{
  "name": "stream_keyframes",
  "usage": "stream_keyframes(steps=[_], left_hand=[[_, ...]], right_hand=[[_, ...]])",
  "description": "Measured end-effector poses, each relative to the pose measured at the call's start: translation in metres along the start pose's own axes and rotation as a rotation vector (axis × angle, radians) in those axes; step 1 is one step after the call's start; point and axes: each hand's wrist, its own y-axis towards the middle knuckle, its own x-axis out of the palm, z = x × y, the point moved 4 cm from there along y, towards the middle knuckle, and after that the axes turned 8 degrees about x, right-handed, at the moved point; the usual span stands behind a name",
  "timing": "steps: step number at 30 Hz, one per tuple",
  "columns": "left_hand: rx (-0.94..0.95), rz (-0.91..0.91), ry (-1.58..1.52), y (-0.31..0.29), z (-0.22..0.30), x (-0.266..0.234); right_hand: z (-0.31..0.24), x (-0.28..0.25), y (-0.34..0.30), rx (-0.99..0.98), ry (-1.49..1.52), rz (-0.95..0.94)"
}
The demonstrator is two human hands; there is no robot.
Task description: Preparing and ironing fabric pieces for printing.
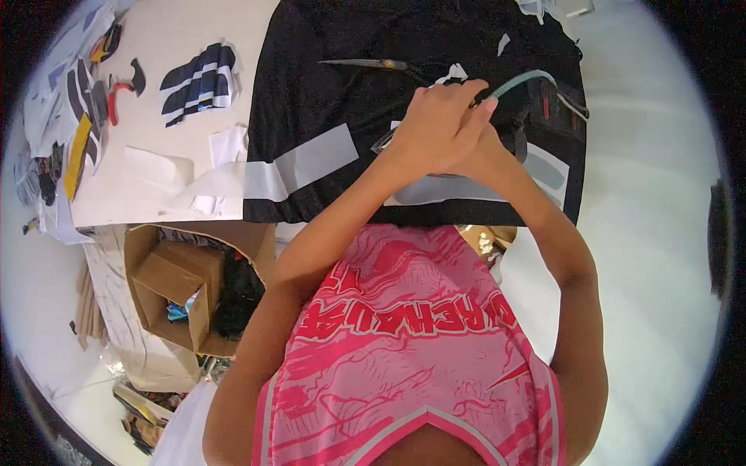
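Note:
Over the black cloth (303, 85), my left hand (431, 124) lies on top of my right hand (475, 151). Both are closed round what looks like a clothes iron (381, 143), mostly hidden beneath them; only a dark, pointed edge shows at the left. A pale teal cord (524, 78) arcs from behind my fingers toward the right. Under and beside my wrists lies a light grey sheet (431, 191). To the left, a translucent white strip (318, 159) crosses the cloth. Scissors (365, 63) with dark blades rest beyond my hands, partly open.
A dark block-shaped thing (561, 113) stands right of my hands. At left on the pale table (155, 206) are striped dark fabric pieces (200, 84), a red-handled tool (115, 101) and paper scraps (228, 145). An open cardboard box (175, 272) stands below the table's front edge.

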Motion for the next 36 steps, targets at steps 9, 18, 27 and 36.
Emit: stream_keyframes(steps=[9,18,27,36], left_hand=[[-0.158,-0.049,-0.159,0.003,-0.003,0.000],[-0.227,-0.023,-0.171,-0.004,0.010,0.003],[-0.106,0.005,-0.115,-0.003,-0.003,0.008],[-0.085,0.016,-0.071,-0.011,0.000,0.010]], right_hand=[[-0.009,-0.014,0.011,0.119,0.175,-0.248],[-0.018,-0.026,-0.003,0.155,0.229,-0.292],[-0.004,-0.017,0.004,0.035,0.304,-0.148],[-0.006,-0.011,-0.003,-0.045,0.180,-0.072]])
